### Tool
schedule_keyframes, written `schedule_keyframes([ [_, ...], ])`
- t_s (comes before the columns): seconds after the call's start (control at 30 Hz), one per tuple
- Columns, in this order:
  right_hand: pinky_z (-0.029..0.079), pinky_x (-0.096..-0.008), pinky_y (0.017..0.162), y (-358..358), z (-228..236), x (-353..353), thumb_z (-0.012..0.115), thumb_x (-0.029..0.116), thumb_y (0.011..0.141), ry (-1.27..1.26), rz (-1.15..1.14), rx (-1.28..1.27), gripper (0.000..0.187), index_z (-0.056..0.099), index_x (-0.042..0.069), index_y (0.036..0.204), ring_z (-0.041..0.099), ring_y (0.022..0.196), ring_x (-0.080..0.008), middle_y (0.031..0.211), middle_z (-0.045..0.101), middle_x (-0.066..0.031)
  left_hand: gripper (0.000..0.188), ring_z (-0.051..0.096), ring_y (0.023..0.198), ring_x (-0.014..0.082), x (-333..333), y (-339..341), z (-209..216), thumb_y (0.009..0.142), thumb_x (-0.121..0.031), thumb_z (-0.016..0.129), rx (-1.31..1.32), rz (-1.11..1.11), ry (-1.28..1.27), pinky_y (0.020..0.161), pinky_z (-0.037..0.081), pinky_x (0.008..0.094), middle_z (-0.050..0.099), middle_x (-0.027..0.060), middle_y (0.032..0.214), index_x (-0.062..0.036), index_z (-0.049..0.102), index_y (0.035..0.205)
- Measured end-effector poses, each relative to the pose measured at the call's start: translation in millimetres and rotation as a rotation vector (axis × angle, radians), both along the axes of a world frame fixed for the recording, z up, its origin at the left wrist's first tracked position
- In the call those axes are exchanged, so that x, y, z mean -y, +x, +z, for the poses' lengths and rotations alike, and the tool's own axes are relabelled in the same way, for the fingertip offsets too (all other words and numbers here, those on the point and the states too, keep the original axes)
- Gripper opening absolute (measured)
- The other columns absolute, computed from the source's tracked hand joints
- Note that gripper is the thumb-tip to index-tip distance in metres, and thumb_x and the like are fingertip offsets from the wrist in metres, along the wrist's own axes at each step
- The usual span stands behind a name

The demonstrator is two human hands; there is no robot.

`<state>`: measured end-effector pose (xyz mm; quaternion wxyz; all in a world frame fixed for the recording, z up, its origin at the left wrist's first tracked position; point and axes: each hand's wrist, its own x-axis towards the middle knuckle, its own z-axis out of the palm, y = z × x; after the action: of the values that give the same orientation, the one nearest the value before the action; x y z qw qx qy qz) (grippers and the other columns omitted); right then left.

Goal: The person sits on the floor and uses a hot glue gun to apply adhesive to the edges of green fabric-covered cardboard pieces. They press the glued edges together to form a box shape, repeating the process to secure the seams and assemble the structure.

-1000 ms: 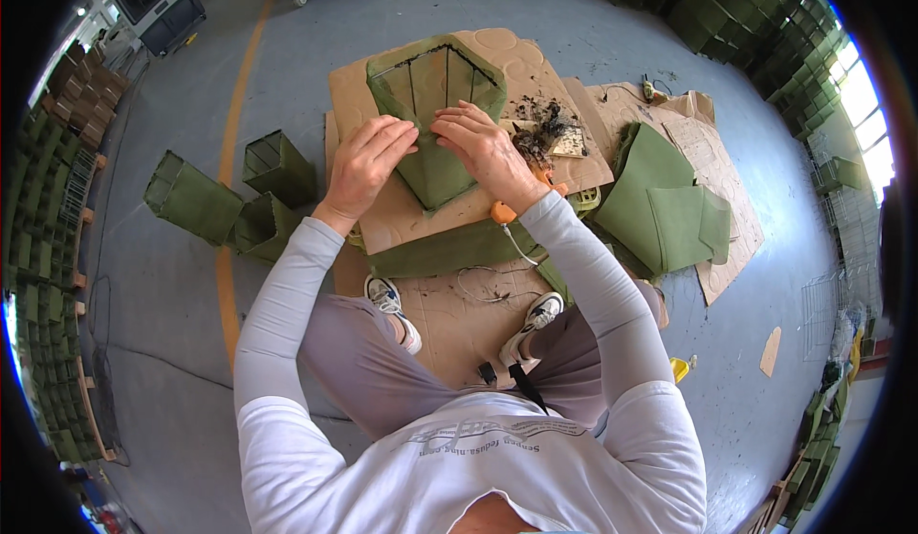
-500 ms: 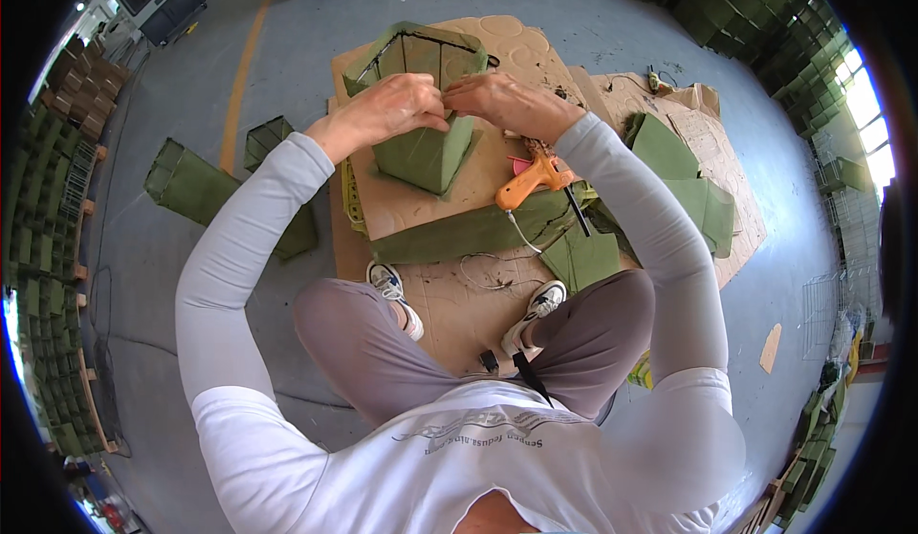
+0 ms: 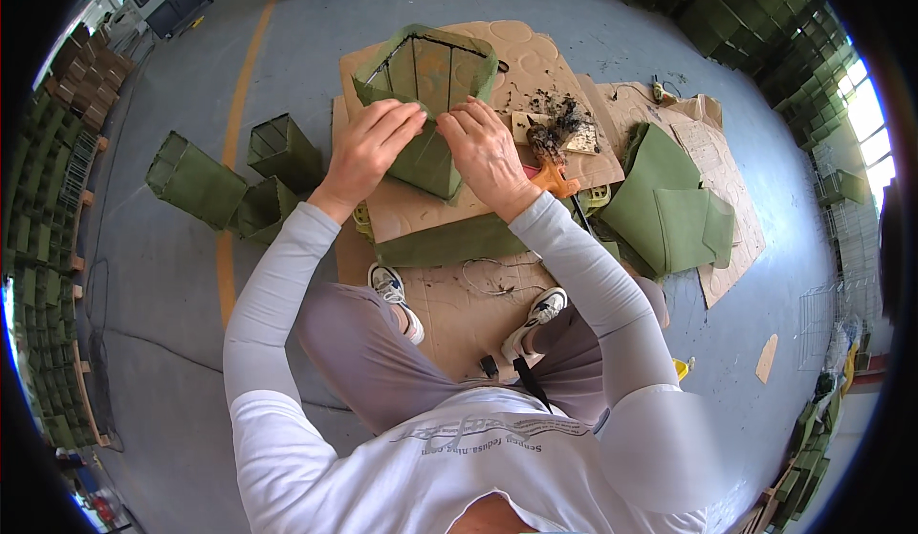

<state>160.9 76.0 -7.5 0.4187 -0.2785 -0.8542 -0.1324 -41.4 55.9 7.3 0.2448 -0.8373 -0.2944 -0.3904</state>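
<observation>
A green fabric box on a dark wire frame (image 3: 435,166) stands on a cardboard-topped surface in front of me, its open top tilted to view. My left hand (image 3: 376,147) is closed in a pinch on the near rim of this box. Facing it, my right hand (image 3: 486,152) pinches the same rim, fingertips curled over the edge. A small gap separates the two hands. Just right of my right wrist lies an orange glue gun (image 3: 557,180), partly covered by the wrist. Dark, crusted residue (image 3: 550,134) surrounds its tip.
Several finished-looking green boxes (image 3: 196,178) lie or stand on the floor at left. Flat green fabric pieces (image 3: 669,199) are piled at right on cardboard (image 3: 712,147). A cable (image 3: 497,290) runs near my shoes. Stacked green boxes (image 3: 746,18) line the far right.
My hands have moved slightly toward me and a little apart along the rim. My elbows have come inward, and my right wrist now partly covers the glue gun.
</observation>
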Motion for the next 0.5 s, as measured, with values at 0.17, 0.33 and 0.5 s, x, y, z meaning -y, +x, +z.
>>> schedule_keyframes([
  [0.17,0.051,-0.0457,0.077,5.4,18.5,-3.8,0.064,0.004,0.084,-0.322,0.036,0.11,0.005,0.064,-0.001,0.086,0.065,0.085,-0.0349,0.079,0.066,-0.0169,0.021,0.063,0.091,0.0231,-17.8,1.3,5.7,0.078,-0.004,0.071,-0.078,-0.071,-0.189,0.078,0.056,0.0344,0.066,0.007,0.092,-0.0003,0.073,0.098],
  [0.33,0.049,-0.0482,0.068,6.1,46.8,-24.5,0.064,0.01,0.091,-0.56,0.125,0.413,0.013,0.067,-0.002,0.086,0.063,0.076,-0.0406,0.073,0.063,-0.0198,0.01,0.062,0.085,0.0231,-57.6,3.0,53.0,0.082,-0.01,0.075,-0.378,-0.195,-0.76,0.071,0.05,0.0374,0.068,0.0095,0.084,-0.0057,0.076,0.091],
  [0.5,0.052,-0.0462,0.08,15.6,65.5,-25.3,0.065,0.015,0.091,-0.728,0.161,0.3,0.017,0.07,-0.001,0.09,0.067,0.087,-0.0375,0.085,0.068,-0.0182,0.018,0.064,0.079,0.027,-74.2,3.5,81.2,0.081,-0.016,0.076,-0.343,-0.078,-1.063,0.07,0.049,0.0373,0.071,0.011,0.087,-0.0001,0.074,0.09],
])
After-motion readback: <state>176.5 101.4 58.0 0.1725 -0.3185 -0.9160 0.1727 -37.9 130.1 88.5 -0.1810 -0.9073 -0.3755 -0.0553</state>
